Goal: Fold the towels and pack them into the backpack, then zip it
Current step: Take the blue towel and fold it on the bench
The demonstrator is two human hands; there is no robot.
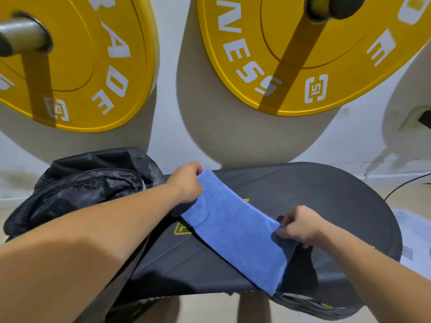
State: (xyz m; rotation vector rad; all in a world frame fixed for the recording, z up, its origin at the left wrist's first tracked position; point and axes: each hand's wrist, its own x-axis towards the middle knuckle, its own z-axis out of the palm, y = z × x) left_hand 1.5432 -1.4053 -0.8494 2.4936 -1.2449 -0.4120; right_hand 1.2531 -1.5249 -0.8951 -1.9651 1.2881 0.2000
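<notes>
A blue towel (233, 231), folded into a long strip, hangs stretched between my two hands above a black padded bench (326, 201). My left hand (186, 183) grips the strip's far upper corner. My right hand (300, 227) pinches its near right edge, where the cloth bunches dark. The towel's lower end droops toward the bench's front edge. A black backpack (88, 183) lies on the left end of the bench, behind my left forearm; I cannot tell whether its zip stands open.
Two yellow weight plates (93, 66) (303, 54) hang on pegs on the white wall behind the bench. A wall socket (415, 120) and a black cable (405, 183) are at the right. Pale floor shows below the bench's front edge.
</notes>
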